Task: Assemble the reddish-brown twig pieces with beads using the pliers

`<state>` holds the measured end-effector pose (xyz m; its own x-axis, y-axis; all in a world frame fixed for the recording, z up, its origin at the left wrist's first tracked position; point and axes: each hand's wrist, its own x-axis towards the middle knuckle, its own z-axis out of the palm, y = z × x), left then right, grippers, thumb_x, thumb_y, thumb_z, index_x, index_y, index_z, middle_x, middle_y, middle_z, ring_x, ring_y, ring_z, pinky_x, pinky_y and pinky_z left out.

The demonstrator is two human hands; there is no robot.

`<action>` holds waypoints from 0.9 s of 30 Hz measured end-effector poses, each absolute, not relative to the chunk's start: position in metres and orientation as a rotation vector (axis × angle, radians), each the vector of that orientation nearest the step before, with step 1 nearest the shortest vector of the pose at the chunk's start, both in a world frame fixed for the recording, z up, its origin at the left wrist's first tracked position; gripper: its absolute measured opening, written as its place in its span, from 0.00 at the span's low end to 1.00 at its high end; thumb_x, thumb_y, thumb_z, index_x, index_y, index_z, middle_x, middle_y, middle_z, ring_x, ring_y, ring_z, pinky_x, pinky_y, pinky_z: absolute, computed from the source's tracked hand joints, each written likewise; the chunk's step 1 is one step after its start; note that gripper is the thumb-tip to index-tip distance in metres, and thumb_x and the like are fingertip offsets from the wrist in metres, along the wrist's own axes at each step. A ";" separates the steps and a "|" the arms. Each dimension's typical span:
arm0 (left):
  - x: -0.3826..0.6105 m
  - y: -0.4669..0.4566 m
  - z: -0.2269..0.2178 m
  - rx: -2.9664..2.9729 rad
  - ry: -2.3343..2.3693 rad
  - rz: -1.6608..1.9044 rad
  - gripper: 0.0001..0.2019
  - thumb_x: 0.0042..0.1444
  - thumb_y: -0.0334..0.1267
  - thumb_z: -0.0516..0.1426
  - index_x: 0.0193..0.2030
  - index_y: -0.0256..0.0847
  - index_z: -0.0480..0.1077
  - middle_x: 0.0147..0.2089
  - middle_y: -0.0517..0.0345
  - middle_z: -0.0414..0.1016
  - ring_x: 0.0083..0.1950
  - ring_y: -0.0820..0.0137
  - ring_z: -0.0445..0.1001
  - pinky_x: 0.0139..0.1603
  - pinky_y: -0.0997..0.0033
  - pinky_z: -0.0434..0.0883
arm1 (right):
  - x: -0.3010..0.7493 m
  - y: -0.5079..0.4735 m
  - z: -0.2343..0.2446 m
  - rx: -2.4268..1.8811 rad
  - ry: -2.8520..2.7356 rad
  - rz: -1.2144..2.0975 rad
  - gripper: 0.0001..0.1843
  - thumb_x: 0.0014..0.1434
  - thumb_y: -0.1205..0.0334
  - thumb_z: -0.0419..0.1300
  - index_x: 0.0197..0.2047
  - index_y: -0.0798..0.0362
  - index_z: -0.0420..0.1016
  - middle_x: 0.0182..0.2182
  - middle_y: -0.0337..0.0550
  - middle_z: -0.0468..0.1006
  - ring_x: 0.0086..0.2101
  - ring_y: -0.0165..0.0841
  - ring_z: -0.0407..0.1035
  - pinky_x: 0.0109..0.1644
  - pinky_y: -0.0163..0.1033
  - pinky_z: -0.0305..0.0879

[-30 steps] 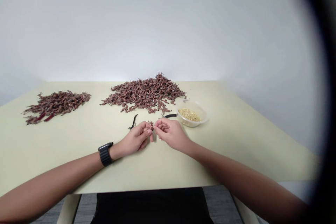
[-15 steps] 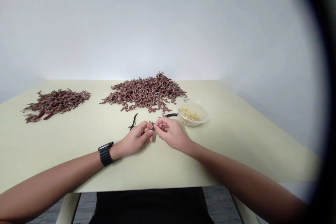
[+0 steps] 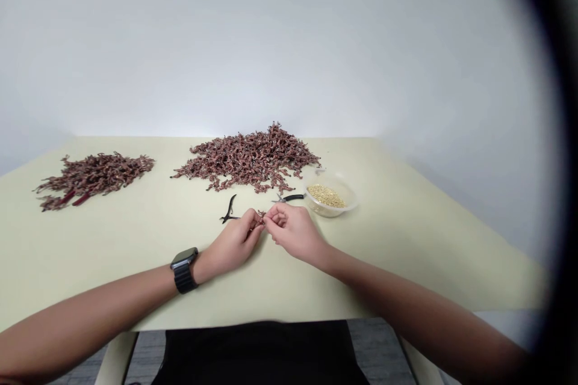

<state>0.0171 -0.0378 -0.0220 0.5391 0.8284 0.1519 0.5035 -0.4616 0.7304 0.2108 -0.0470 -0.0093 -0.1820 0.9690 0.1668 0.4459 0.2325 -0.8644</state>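
Note:
My left hand [image 3: 235, 242], a black watch on its wrist, and my right hand [image 3: 291, 230] meet fingertip to fingertip over the pale green table [image 3: 406, 240]. Both pinch one small reddish-brown piece [image 3: 261, 215] between them. Just beyond my left fingers lies a pair of black pliers [image 3: 229, 210]. A second black-handled tool [image 3: 289, 198] lies beyond my right hand.
A large heap of reddish-brown pieces [image 3: 250, 159] sits at the table's middle back, a smaller heap [image 3: 93, 173] at the left. A clear bowl of small golden bits [image 3: 329, 198] stands right of my hands. A white wall stands behind.
My left hand has turned palm-down and slid slightly toward the right hand; the small piece stays pinched between both.

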 end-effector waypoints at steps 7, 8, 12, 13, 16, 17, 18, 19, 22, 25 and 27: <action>0.017 -0.037 -0.020 2.085 1.005 0.671 0.09 0.73 0.44 0.48 0.42 0.42 0.61 0.35 0.58 0.72 0.33 0.68 0.68 0.36 0.69 0.61 | 0.214 -0.039 -0.017 -1.202 -1.579 1.228 0.07 0.63 0.58 0.60 0.37 0.52 0.72 0.27 0.39 0.77 0.23 0.29 0.71 0.25 0.34 0.69; 0.016 -0.037 -0.020 2.075 0.999 0.669 0.10 0.73 0.44 0.48 0.41 0.42 0.61 0.34 0.58 0.72 0.32 0.68 0.67 0.35 0.69 0.61 | 0.215 -0.038 -0.017 -1.198 -1.565 1.260 0.07 0.62 0.57 0.61 0.37 0.52 0.72 0.27 0.39 0.77 0.23 0.28 0.71 0.25 0.34 0.70; 0.013 -0.037 -0.019 2.032 0.971 0.660 0.12 0.73 0.45 0.47 0.40 0.42 0.62 0.32 0.60 0.70 0.31 0.70 0.66 0.35 0.70 0.61 | 0.219 -0.035 -0.014 -1.199 -1.500 1.352 0.12 0.60 0.55 0.65 0.42 0.52 0.70 0.31 0.38 0.76 0.23 0.28 0.70 0.23 0.34 0.71; 0.012 -0.037 -0.019 2.014 0.948 0.655 0.13 0.74 0.46 0.47 0.40 0.41 0.63 0.32 0.60 0.70 0.31 0.70 0.65 0.35 0.70 0.61 | 0.220 -0.034 -0.013 -1.170 -1.495 1.373 0.15 0.59 0.55 0.66 0.45 0.51 0.70 0.32 0.38 0.75 0.25 0.29 0.71 0.23 0.34 0.72; 0.010 -0.036 -0.017 1.934 0.857 0.619 0.16 0.74 0.48 0.46 0.39 0.40 0.64 0.29 0.61 0.67 0.29 0.72 0.63 0.33 0.72 0.61 | 0.223 -0.034 -0.012 -1.044 -1.541 1.430 0.24 0.60 0.55 0.67 0.57 0.48 0.69 0.39 0.41 0.74 0.32 0.31 0.74 0.27 0.36 0.77; 0.009 -0.036 -0.016 1.904 0.834 0.604 0.17 0.74 0.49 0.46 0.39 0.40 0.65 0.28 0.62 0.66 0.28 0.73 0.62 0.31 0.73 0.59 | 0.224 -0.033 -0.012 -1.015 -1.565 1.440 0.25 0.60 0.54 0.66 0.59 0.48 0.69 0.41 0.42 0.74 0.34 0.32 0.74 0.29 0.36 0.78; 0.009 -0.036 -0.016 1.877 0.819 0.591 0.18 0.74 0.49 0.46 0.38 0.40 0.65 0.27 0.63 0.65 0.27 0.74 0.61 0.30 0.74 0.58 | 0.225 -0.033 -0.012 -0.997 -1.589 1.450 0.26 0.61 0.54 0.66 0.61 0.47 0.70 0.43 0.43 0.74 0.36 0.32 0.74 0.30 0.37 0.79; 0.008 -0.036 -0.016 1.852 0.809 0.584 0.18 0.74 0.50 0.46 0.38 0.39 0.65 0.26 0.64 0.63 0.26 0.74 0.59 0.29 0.74 0.57 | 0.226 -0.033 -0.012 -0.985 -1.609 1.462 0.25 0.62 0.54 0.65 0.61 0.47 0.71 0.43 0.44 0.74 0.36 0.32 0.75 0.32 0.37 0.79; 0.007 -0.035 -0.016 1.808 0.786 0.574 0.19 0.73 0.51 0.47 0.38 0.39 0.66 0.25 0.64 0.62 0.24 0.75 0.57 0.27 0.74 0.55 | 0.229 -0.033 -0.010 -0.968 -1.650 1.526 0.21 0.63 0.54 0.64 0.58 0.49 0.73 0.40 0.43 0.77 0.34 0.31 0.75 0.34 0.38 0.79; 0.007 -0.035 -0.017 1.788 0.785 0.570 0.19 0.73 0.51 0.47 0.39 0.38 0.67 0.26 0.63 0.62 0.24 0.76 0.57 0.26 0.74 0.55 | 0.232 -0.033 -0.006 -0.994 -1.663 1.575 0.17 0.64 0.54 0.64 0.54 0.51 0.73 0.36 0.41 0.79 0.28 0.29 0.75 0.33 0.36 0.77; 0.007 -0.035 -0.018 1.767 0.784 0.572 0.20 0.73 0.52 0.47 0.38 0.38 0.67 0.26 0.63 0.63 0.25 0.75 0.57 0.25 0.74 0.55 | 0.234 -0.033 -0.005 -1.008 -1.663 1.568 0.17 0.63 0.55 0.65 0.53 0.51 0.74 0.35 0.41 0.80 0.26 0.28 0.75 0.33 0.36 0.76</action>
<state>0.0068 -0.0352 -0.0181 0.6681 0.7441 0.0048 0.2316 -0.2142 0.9489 0.2342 -0.0326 -0.0048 -0.5066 0.8603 -0.0560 0.1066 -0.0020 -0.9943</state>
